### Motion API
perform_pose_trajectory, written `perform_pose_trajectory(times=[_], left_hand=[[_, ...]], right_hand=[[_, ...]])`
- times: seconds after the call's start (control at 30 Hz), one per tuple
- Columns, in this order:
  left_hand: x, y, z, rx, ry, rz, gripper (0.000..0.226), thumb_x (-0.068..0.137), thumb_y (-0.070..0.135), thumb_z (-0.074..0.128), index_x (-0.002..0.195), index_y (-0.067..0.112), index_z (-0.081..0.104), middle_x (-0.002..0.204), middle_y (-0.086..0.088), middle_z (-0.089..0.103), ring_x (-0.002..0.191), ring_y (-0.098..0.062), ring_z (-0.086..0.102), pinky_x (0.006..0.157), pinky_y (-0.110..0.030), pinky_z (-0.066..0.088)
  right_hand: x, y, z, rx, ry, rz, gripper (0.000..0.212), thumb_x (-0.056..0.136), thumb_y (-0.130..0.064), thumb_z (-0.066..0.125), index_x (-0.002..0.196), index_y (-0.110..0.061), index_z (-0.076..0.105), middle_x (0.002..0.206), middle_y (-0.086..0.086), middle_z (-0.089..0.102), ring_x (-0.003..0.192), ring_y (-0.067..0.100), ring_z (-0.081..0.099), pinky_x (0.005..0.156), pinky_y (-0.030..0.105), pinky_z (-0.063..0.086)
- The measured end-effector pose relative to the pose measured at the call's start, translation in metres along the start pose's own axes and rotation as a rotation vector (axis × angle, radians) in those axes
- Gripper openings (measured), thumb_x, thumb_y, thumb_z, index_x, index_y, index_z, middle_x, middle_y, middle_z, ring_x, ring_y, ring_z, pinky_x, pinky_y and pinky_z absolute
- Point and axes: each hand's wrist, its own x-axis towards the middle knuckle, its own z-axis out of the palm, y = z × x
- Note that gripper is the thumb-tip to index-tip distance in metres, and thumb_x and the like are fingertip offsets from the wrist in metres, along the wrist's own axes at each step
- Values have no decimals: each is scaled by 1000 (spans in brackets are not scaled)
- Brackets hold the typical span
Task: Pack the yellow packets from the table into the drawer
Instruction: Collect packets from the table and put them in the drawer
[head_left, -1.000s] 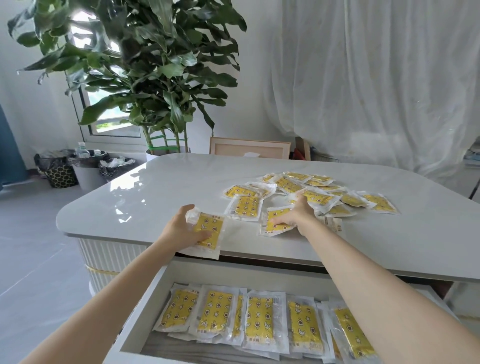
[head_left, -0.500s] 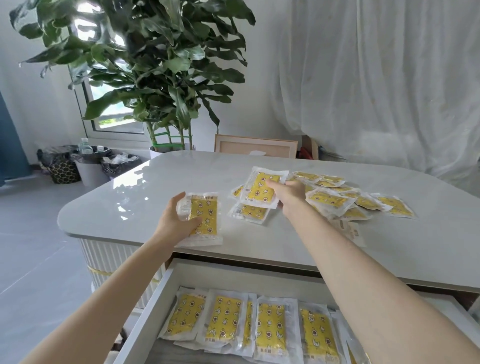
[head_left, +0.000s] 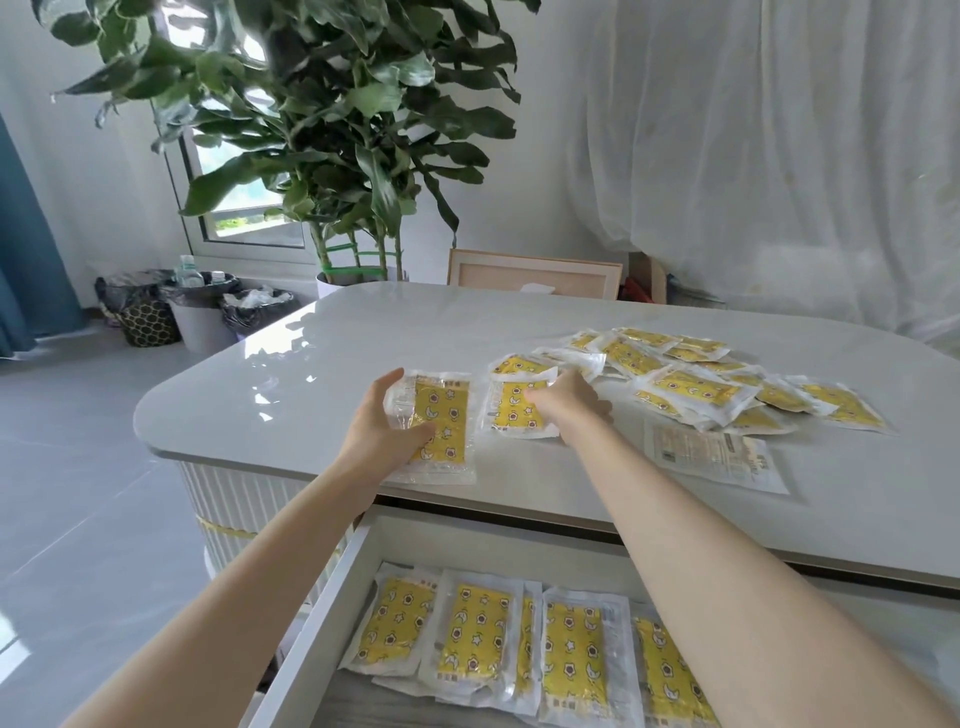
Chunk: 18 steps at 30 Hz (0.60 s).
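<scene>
Gripping the packet stack (head_left: 447, 415) in our left hand (head_left: 382, 431) at the table's (head_left: 415, 332) six-o'clock edge, we should square the yellow packet (head_left: 511, 413) our right hand (head_left: 569, 402) pinches at three o'clock onto it.

Yellow star-patterned packets (head_left: 696, 391), seemingly moons

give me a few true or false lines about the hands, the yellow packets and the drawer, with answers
1. The left hand grips a yellow star-printed plastic packet at the near edge of the glossy white table. True.
2. The white drawer is closed. False: it stands open, with a row of yellow packets inside.
3. The right hand hangs empty over the drawer. False: it holds a second yellow packet on the table.
4. A loose pile of yellow packets lies to the right of the right hand. True.
</scene>
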Motion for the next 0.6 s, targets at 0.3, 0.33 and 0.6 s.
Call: perform_pose_trajectory(times=[0.3, 0.33, 0.6], left_hand=[[-10, 4, 7, -50, -24, -4, 71, 86, 8, 67, 142, 34, 32, 139, -6, 43, 74, -3, 56, 56, -13, 40], [-12, 5, 8, -54, -27, 2, 71, 86, 8, 67, 142, 33, 32, 138, -7, 44, 74, -5, 57, 57, -14, 41], [-37, 15, 15, -160, -31, 23, 68, 85, 11, 68, 139, 36, 34, 136, -10, 51, 99, -21, 63, 64, -17, 44]], right_hand=[[0, 5, -8, 389, -173, -25, 68, 86, -10, 65, 144, -8, 30, 140, 12, 47, 127, 29, 48, 106, 43, 41], [-1, 7, -11, 418, -182, -26, 66, 88, -8, 64, 144, -6, 30, 141, 13, 47, 128, 29, 48, 106, 42, 41], [-22, 24, -36, 578, -235, 7, 53, 86, -1, 66, 133, 0, 41, 130, 17, 56, 118, 30, 56, 102, 47, 46]])
